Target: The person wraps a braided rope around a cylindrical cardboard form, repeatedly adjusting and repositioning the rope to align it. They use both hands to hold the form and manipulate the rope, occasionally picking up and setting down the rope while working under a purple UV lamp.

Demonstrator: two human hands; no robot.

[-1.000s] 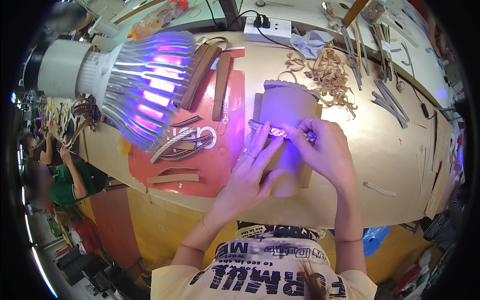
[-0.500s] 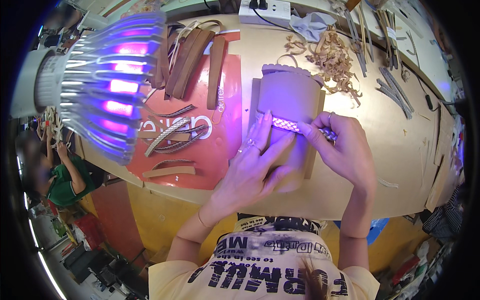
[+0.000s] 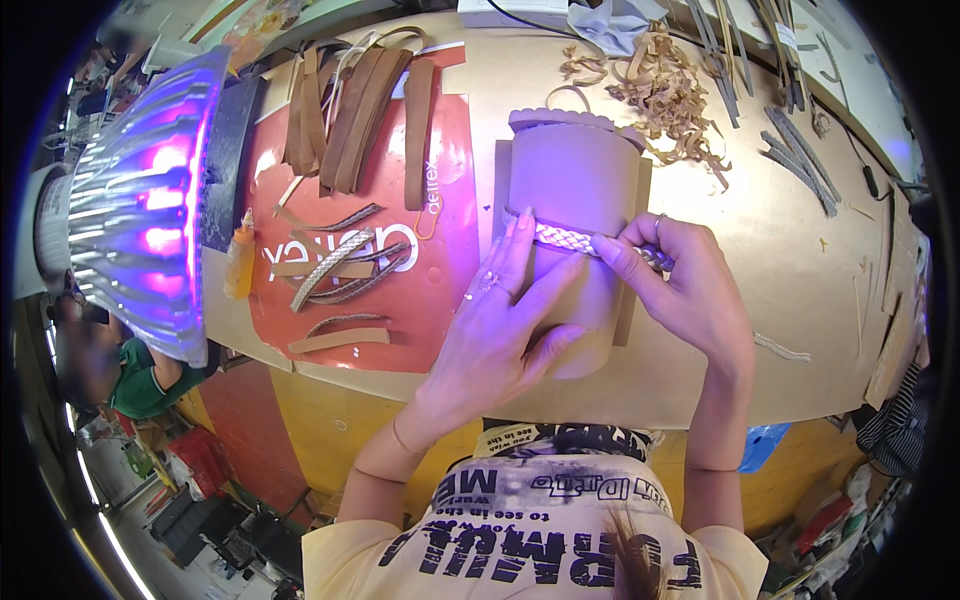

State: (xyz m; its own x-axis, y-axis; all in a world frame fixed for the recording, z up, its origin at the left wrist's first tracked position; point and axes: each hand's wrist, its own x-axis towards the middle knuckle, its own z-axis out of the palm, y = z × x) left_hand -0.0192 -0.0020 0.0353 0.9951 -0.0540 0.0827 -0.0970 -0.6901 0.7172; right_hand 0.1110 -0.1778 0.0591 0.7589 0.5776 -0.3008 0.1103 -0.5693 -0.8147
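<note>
A braided strap, pale and woven, lies across the middle of a smooth rounded form that stands out from a flat backing board. My left hand rests on the form with its fingers stretched out and spread. Its fingertips press at the strap's left end. Thumb and forefinger of my right hand pinch the strap toward its right end, at the form's right side. A darker stretch of the braid shows beneath those fingers. The strap's left tip is partly hidden by my left fingertips.
A large finned lamp glows purple on the left. Brown leather strips and braided pieces lie on a red sheet, beside a glue bottle. Curled scraps and grey braids lie at the back right.
The view has shifted, so the lamp sits farther left and the glue bottle shows. Both hands keep nearly the same place on the strap and form.
</note>
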